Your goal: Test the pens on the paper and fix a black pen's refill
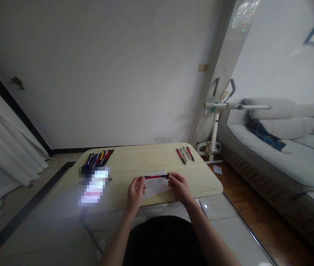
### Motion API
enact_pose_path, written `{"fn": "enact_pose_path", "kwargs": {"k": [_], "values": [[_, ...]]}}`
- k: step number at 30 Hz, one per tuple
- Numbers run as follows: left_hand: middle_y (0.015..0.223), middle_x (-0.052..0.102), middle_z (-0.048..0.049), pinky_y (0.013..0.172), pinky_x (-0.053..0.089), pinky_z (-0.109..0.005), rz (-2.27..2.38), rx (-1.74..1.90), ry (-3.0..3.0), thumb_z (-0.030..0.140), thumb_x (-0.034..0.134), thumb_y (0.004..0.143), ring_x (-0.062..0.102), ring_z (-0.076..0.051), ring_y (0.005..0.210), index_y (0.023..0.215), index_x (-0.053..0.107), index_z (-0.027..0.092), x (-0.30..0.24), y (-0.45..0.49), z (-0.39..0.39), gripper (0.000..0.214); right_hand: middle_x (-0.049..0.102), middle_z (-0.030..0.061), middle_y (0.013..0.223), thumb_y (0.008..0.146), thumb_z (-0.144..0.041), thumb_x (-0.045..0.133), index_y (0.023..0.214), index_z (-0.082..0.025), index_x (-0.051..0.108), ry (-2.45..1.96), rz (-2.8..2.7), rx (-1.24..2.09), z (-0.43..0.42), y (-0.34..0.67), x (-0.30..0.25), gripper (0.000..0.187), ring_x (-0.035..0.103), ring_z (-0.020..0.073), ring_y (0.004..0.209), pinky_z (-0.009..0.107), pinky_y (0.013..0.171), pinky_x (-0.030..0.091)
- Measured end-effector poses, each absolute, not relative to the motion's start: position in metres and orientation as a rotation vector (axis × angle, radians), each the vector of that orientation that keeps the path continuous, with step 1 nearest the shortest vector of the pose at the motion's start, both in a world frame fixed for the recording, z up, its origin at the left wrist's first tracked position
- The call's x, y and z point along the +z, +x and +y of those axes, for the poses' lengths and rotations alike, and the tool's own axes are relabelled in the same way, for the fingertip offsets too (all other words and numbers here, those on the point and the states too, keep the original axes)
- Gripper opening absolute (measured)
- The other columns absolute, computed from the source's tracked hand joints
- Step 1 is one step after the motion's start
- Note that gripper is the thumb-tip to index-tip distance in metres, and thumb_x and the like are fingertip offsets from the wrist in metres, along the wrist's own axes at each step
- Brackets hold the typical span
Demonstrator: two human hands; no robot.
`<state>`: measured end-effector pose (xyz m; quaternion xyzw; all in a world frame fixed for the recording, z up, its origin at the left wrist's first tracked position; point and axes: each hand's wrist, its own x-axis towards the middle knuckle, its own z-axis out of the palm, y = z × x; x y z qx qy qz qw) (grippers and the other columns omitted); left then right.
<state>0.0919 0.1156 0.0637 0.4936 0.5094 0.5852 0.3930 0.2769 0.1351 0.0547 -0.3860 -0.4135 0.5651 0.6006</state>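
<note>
A person sits or stands at a pale wooden table (143,157) and holds one pen (154,177) with both hands, crosswise in front of the body. The pen is red in the middle part and black toward the right end. The left hand (136,190) is closed with its fingertips around the left end of the pen, and the right hand (179,186) pinches the black end between the thumb and the fingers. The pen is above a white paper (153,187), which lies near the front edge of the table and carries some dark marks, too small to be read. At the far left of the table there is a row of pens (98,159), lying close together, with black, blue, yellow and red among their colours. Just in front of this row is a bright object (93,188), so pixelated that one cannot tell what it is. Near the right end of the table lie a few other pens (181,156), side by side and slanted; two of them are red and black, and the ones between are paler. Behind the table stands a plain wall (112,74), and to the right are a white stand (214,129) with dark handles and a grey sofa (306,166).
</note>
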Motion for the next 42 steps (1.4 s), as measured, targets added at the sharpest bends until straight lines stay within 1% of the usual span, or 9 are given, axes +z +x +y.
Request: {"fn": "enact_pose_path", "kwargs": {"k": [5,11,15,18,22,29,32,35,42], "values": [[0.052,0.046,0.0050,0.039,0.034,-0.016,1.282,1.481,1.250,0.047,0.050,0.075,0.042,-0.006,0.042,0.067,0.047,0.017,0.066,0.091,0.115,0.031,0.058,0.0002,0.065,0.067,-0.038,0.062,0.080,-0.018,0.060,-0.928,-1.039,1.282,0.134,0.276,0.054,0.024,0.044,0.0084,0.049,0.022,0.046,0.032],[0.052,0.046,0.0051,0.039,0.034,-0.017,1.261,1.477,1.224,0.046,0.049,0.075,0.043,-0.007,0.043,0.066,0.046,0.017,0.067,0.090,0.113,0.031,0.050,-0.0025,0.050,0.075,-0.041,0.052,0.061,-0.016,0.056,-1.009,-1.226,1.129,0.131,0.276,0.056,0.028,0.043,0.0089,0.048,0.023,0.049,0.033],[0.052,0.046,0.0050,0.039,0.033,-0.016,1.281,1.500,1.211,0.045,0.049,0.075,0.043,-0.007,0.043,0.064,0.046,0.017,0.067,0.090,0.113,0.030,0.053,-0.0030,0.060,0.071,-0.035,0.059,0.078,-0.018,0.058,-0.966,-1.184,1.175,0.131,0.275,0.057,0.018,0.045,0.0084,0.051,0.022,0.050,0.035],[0.052,0.045,0.0052,0.040,0.034,-0.016,1.280,1.508,1.225,0.042,0.049,0.077,0.043,-0.006,0.043,0.063,0.046,0.017,0.065,0.089,0.113,0.029,0.054,-0.0033,0.063,0.066,-0.030,0.064,0.087,-0.020,0.058,-0.941,-1.131,1.199,0.135,0.275,0.053,0.025,0.047,0.0090,0.053,0.022,0.051,0.037],[0.052,0.045,0.0053,0.040,0.034,-0.016,1.281,1.490,1.214,0.043,0.049,0.077,0.042,-0.006,0.044,0.066,0.047,0.017,0.063,0.088,0.114,0.028,0.057,-0.0020,0.063,0.066,-0.031,0.062,0.086,-0.019,0.059,-0.924,-1.132,1.207,0.136,0.276,0.049,0.023,0.047,0.0092,0.052,0.022,0.050,0.036],[0.052,0.046,0.0049,0.040,0.034,-0.016,1.284,1.503,1.169,0.044,0.050,0.076,0.043,-0.006,0.043,0.063,0.045,0.017,0.062,0.088,0.114,0.030,0.054,-0.0015,0.054,0.074,-0.042,0.054,0.066,-0.016,0.058,-1.026,-1.263,1.147,0.130,0.275,0.057,0.027,0.045,0.0089,0.048,0.022,0.048,0.035],[0.053,0.047,0.0047,0.040,0.035,-0.016,1.280,1.503,1.168,0.044,0.049,0.076,0.043,-0.006,0.044,0.064,0.046,0.017,0.062,0.088,0.114,0.030,0.054,-0.0021,0.059,0.071,-0.038,0.058,0.078,-0.017,0.059,-0.993,-1.228,1.166,0.131,0.275,0.056,0.022,0.046,0.0089,0.050,0.022,0.049,0.036],[0.052,0.046,0.0048,0.040,0.035,-0.016,1.275,1.501,1.183,0.043,0.049,0.077,0.043,-0.006,0.044,0.063,0.046,0.017,0.062,0.088,0.114,0.029,0.054,-0.0026,0.066,0.065,-0.031,0.064,0.090,-0.020,0.057,-0.942,-1.159,1.209,0.134,0.275,0.052,0.028,0.048,0.0092,0.054,0.022,0.051,0.038],[0.051,0.046,0.0046,0.040,0.035,-0.015,1.276,1.505,1.181,0.042,0.050,0.076,0.043,-0.006,0.043,0.062,0.045,0.017,0.061,0.088,0.114,0.029,0.053,-0.0029,0.058,0.068,-0.030,0.062,0.082,-0.017,0.058,-0.926,-1.178,1.228,0.137,0.278,0.048,0.020,0.047,0.0089,0.052,0.022,0.051,0.036]]}}
